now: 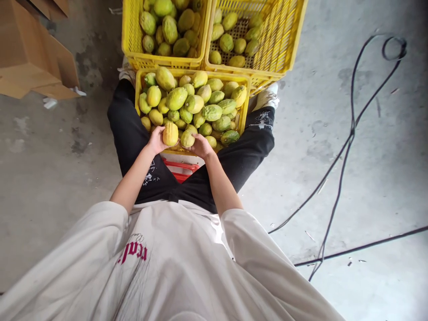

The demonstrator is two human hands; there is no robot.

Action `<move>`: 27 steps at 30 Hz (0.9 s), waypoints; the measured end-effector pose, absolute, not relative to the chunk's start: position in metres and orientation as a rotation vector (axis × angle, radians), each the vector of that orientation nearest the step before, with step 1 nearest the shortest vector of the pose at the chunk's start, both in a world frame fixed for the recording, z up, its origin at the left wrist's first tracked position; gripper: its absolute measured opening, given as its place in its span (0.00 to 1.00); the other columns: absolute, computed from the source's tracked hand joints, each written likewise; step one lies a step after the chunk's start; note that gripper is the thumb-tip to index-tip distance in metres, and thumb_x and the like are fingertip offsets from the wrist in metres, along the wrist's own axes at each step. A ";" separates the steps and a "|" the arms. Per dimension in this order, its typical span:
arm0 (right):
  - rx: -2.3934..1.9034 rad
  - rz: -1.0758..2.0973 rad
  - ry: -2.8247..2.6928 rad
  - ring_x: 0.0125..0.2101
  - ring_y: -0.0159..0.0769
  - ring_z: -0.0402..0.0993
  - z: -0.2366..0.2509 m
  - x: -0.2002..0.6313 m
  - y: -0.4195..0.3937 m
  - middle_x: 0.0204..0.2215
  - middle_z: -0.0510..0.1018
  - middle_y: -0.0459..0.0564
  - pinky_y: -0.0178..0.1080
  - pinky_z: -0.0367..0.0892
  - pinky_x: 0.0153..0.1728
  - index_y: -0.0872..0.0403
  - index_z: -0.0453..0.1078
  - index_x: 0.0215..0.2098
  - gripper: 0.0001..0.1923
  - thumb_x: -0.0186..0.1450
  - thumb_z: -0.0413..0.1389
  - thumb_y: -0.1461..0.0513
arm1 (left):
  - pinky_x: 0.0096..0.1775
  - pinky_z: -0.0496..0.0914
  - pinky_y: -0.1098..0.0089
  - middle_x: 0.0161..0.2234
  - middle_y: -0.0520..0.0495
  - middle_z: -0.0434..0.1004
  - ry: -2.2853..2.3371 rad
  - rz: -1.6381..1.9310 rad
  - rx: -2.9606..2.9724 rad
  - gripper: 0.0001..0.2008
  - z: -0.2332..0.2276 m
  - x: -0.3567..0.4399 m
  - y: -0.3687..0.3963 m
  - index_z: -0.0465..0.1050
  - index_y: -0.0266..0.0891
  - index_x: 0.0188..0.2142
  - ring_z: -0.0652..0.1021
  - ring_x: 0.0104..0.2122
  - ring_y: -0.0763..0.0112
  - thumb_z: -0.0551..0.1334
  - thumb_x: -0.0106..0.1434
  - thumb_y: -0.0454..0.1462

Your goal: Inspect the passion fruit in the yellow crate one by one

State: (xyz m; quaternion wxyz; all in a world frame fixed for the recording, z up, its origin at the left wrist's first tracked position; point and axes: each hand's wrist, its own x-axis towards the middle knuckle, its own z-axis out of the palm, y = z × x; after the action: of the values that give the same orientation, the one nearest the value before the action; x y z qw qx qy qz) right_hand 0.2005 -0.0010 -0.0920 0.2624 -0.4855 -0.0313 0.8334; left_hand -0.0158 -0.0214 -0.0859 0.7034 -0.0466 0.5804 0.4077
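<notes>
My left hand (157, 140) is closed around a yellow papaya (170, 134) with ridged-looking skin, holding it above the near edge of the front yellow crate (248, 96). Close beside it, my right hand (201, 145) grips a smaller yellow-green papaya (187, 138), its fingers partly hidden by the fruit. The front crate is filled with several oval papayas (176, 98), ranging from green to yellow, some with mottled skin. Both hands are just in front of this pile, between my knees.
Two more yellow crates stand behind, one on the left (129, 42) and one on the right (281, 40), both holding papayas. Cardboard boxes (31, 53) sit at far left. A black cable (352, 129) lies looped on the concrete floor at right. Something red (180, 167) shows between my legs.
</notes>
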 end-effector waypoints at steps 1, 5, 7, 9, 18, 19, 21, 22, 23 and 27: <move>-1.358 2.231 -0.083 0.53 0.48 0.92 -0.094 0.202 -0.002 0.34 0.88 0.45 0.53 0.91 0.63 0.46 0.76 0.51 0.09 0.89 0.56 0.64 | 0.63 0.94 0.39 0.47 0.37 0.95 1.293 0.895 -0.095 0.20 -0.086 -0.015 -0.022 0.84 0.42 0.64 0.95 0.64 0.33 0.64 0.79 0.44; -1.479 2.155 -0.084 0.45 0.41 0.90 -0.101 0.207 -0.005 0.37 0.88 0.43 0.41 0.91 0.49 0.46 0.78 0.53 0.07 0.91 0.60 0.64 | 0.59 0.94 0.48 0.42 0.40 0.94 1.275 0.821 -0.026 0.15 -0.093 -0.013 -0.027 0.87 0.42 0.56 0.96 0.62 0.35 0.67 0.81 0.47; -1.449 2.125 -0.102 0.45 0.42 0.91 -0.103 0.208 -0.004 0.38 0.88 0.42 0.40 0.92 0.47 0.45 0.77 0.54 0.06 0.89 0.63 0.64 | 0.59 0.94 0.48 0.45 0.39 0.96 1.243 0.825 0.017 0.16 -0.100 -0.014 -0.029 0.88 0.42 0.57 0.97 0.61 0.35 0.71 0.78 0.47; -1.379 2.078 -0.091 0.48 0.41 0.92 -0.103 0.207 -0.004 0.41 0.89 0.41 0.43 0.93 0.53 0.43 0.75 0.56 0.08 0.87 0.65 0.65 | 0.59 0.94 0.50 0.44 0.40 0.96 1.232 0.852 0.044 0.17 -0.108 -0.017 -0.030 0.88 0.41 0.58 0.98 0.57 0.38 0.75 0.74 0.45; -1.199 2.079 -0.029 0.59 0.47 0.92 -0.109 0.209 -0.003 0.46 0.90 0.44 0.58 0.92 0.66 0.42 0.75 0.57 0.20 0.73 0.56 0.69 | 0.60 0.95 0.48 0.42 0.42 0.94 1.320 0.941 -0.079 0.18 -0.109 -0.022 -0.025 0.87 0.43 0.62 0.97 0.56 0.40 0.74 0.75 0.43; -1.201 2.101 -0.071 0.59 0.48 0.91 -0.112 0.209 -0.003 0.46 0.90 0.44 0.59 0.91 0.67 0.41 0.74 0.56 0.20 0.72 0.59 0.69 | 0.61 0.94 0.47 0.44 0.42 0.94 1.314 0.948 -0.090 0.19 -0.105 -0.022 -0.025 0.86 0.43 0.63 0.97 0.58 0.39 0.72 0.76 0.44; -1.200 2.124 -0.161 0.60 0.50 0.90 -0.117 0.209 -0.005 0.45 0.90 0.44 0.60 0.90 0.69 0.41 0.73 0.54 0.20 0.70 0.64 0.68 | 0.60 0.94 0.48 0.45 0.41 0.95 1.313 0.942 -0.098 0.19 -0.098 -0.022 -0.024 0.85 0.43 0.63 0.96 0.61 0.38 0.70 0.77 0.44; -1.200 2.128 -0.191 0.61 0.51 0.90 -0.120 0.208 -0.006 0.45 0.90 0.44 0.60 0.90 0.70 0.41 0.73 0.53 0.20 0.69 0.67 0.68 | 0.59 0.94 0.49 0.45 0.41 0.94 1.325 0.931 -0.096 0.18 -0.096 -0.021 -0.023 0.85 0.42 0.62 0.96 0.62 0.38 0.69 0.77 0.44; -1.204 2.128 -0.207 0.61 0.52 0.89 -0.122 0.208 -0.007 0.44 0.90 0.45 0.59 0.90 0.70 0.41 0.73 0.53 0.20 0.69 0.69 0.68 | 0.57 0.94 0.52 0.45 0.42 0.94 1.347 0.918 -0.091 0.16 -0.094 -0.021 -0.022 0.85 0.43 0.60 0.96 0.61 0.40 0.69 0.77 0.43; -1.275 2.142 -0.214 0.56 0.49 0.90 -0.128 0.208 -0.012 0.43 0.89 0.43 0.53 0.92 0.65 0.42 0.74 0.54 0.19 0.73 0.72 0.66 | 0.50 0.90 0.65 0.42 0.44 0.92 1.443 0.852 -0.032 0.06 -0.093 -0.014 -0.023 0.83 0.43 0.49 0.96 0.57 0.50 0.70 0.75 0.40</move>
State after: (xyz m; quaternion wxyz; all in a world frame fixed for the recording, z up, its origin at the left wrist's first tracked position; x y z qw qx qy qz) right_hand 0.2079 -0.0117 -0.1276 0.3146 -0.4838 -0.0812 0.8126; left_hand -0.0140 -0.0226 -0.0931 0.6690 -0.0144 0.6399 0.3780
